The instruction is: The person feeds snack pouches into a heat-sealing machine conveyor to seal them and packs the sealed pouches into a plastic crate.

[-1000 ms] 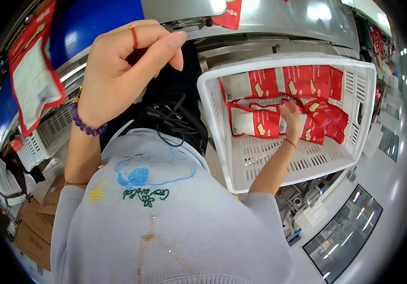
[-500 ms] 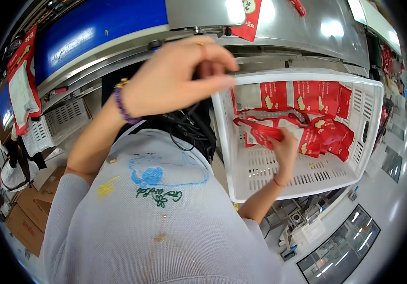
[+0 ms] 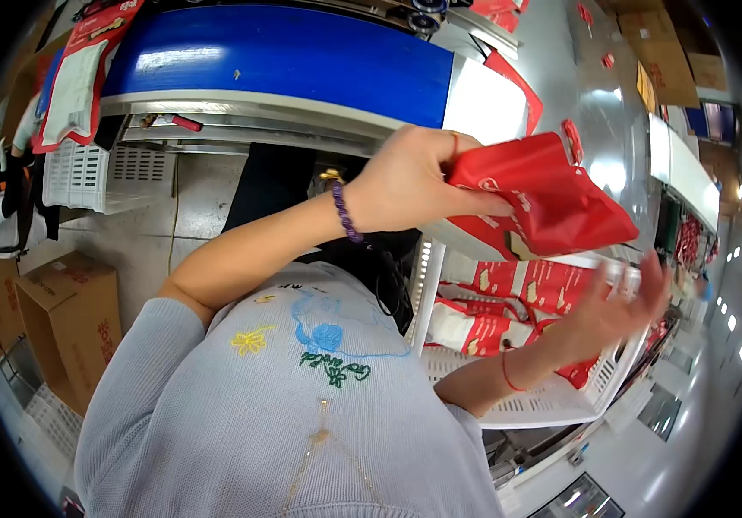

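Note:
My left hand [image 3: 418, 181], with a purple bracelet on its wrist, grips a red printed pouch [image 3: 552, 194] by its near end, thumb on top. The pouch is held above the far side of a white plastic crate [image 3: 461, 363]. Somewhat blurred, my right hand [image 3: 617, 302] is raised over the crate's right part. Its fingers are spread and hold nothing. Under it in the crate lie several red-and-white pouches [image 3: 552, 287], some hidden by my right forearm.
A blue conveyor belt [image 3: 293, 65] runs along the far left, beside a steel table [image 3: 552, 86] bearing more red packaging. A cardboard box [image 3: 73, 324] and another white crate [image 3: 77, 181] stand at left. A person [image 3: 8, 216] is at the far left.
A red pouch has come up out of the crate and is now in my left hand. My right hand has let go and moved up and right. The view has turned.

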Available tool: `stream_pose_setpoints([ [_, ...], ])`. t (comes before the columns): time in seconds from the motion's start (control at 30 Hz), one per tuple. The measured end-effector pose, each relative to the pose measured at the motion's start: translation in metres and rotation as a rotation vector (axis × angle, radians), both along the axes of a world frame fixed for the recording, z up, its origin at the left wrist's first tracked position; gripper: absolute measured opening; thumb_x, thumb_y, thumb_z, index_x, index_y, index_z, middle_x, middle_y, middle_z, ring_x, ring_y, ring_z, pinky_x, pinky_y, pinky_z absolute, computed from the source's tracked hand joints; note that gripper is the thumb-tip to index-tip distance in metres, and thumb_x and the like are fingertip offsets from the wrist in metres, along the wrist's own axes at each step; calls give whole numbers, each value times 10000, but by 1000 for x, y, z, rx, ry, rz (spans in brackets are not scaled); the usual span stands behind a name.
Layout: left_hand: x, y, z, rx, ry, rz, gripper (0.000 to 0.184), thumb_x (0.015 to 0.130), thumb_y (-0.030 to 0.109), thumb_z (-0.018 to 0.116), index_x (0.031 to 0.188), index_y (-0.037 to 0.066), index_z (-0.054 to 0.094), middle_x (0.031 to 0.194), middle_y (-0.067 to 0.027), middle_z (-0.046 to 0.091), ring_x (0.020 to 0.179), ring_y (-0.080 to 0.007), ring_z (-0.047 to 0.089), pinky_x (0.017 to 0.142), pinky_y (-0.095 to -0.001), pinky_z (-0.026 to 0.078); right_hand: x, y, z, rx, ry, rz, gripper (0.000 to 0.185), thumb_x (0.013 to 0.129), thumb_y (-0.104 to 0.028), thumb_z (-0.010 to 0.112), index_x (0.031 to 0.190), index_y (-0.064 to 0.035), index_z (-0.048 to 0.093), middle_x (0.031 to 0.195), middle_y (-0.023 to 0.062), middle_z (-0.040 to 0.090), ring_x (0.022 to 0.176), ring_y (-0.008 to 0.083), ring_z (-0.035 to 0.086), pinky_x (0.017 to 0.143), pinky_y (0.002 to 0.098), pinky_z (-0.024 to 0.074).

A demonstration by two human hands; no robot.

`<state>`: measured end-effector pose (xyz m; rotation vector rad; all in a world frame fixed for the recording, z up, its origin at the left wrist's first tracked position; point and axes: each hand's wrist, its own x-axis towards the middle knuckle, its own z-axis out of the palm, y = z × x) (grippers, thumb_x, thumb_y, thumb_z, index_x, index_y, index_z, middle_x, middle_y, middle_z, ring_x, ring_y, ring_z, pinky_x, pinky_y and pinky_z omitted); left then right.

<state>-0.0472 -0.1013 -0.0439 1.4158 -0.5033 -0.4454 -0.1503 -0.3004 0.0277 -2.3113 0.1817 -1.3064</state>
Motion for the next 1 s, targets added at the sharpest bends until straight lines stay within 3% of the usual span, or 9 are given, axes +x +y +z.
stream_pose_setpoints([
  [0.1,1,3,-4,-114,64,64,313,734,131,831,980,3,687,852,-9,698,739,-44,600,683,-216,497,6,-11,-49,799,396,482,527,828,4,650,1316,17,454,1253,125,557,1120,194,553,936,330,468],
  [0.13,2,4,-4,-172,75,108,308,730,197,840,906,-5,687,779,-22,691,661,-51,585,614,-219,482,9,-14,-77,1078,263,499,413,852,-20,655,1240,36,522,1175,113,614,1044,187,597,920,318,473],
  [0.4,42,22,-18,-207,235,-71,307,877,301,718,962,7,690,815,-1,677,741,-22,575,657,-196,475,32,-29,-100,1265,166,541,281,968,-187,584,1154,24,587,1167,111,629,1055,162,601,920,327,494],
  [0.47,53,15,-8,-64,199,116,258,864,214,731,959,-18,672,803,-1,680,704,-45,592,649,-206,496,48,-29,-100,1114,167,527,309,997,-214,531,1192,20,581,1202,99,616,1088,166,583,923,324,491],
  [0.53,74,10,-13,495,-324,357,308,825,265,772,908,-14,669,760,-3,675,640,-34,572,580,-198,474,72,-22,-90,698,327,292,283,980,-164,566,1143,57,636,1122,78,654,976,111,574,871,268,468],
  [0.6,89,-2,-26,470,-391,422,335,808,303,787,884,-3,670,729,16,650,599,-23,529,536,-204,444,103,-20,-98,587,225,273,233,946,-116,610,1045,88,663,954,50,691,839,67,544,774,234,462],
  [0.7,110,-14,-52,56,32,192,346,888,357,693,902,12,679,741,9,674,648,-38,568,579,-204,453,128,-42,-115,766,286,316,247,933,-156,643,1014,74,682,923,45,695,825,72,568,740,236,474],
  [0.87,125,-31,-73,300,34,370,347,910,349,659,888,6,698,838,-33,706,758,-51,626,645,-212,480,153,-56,-115,863,365,409,250,934,-152,639,1067,60,655,1034,79,675,876,98,608,757,233,500],
  [1.0,138,-47,-78,25,148,598,303,867,266,689,826,-34,680,734,-45,663,645,-82,591,562,-218,447,170,-53,-107,923,336,307,196,890,-79,678,1015,28,572,966,72,650,835,106,604,751,242,515],
])
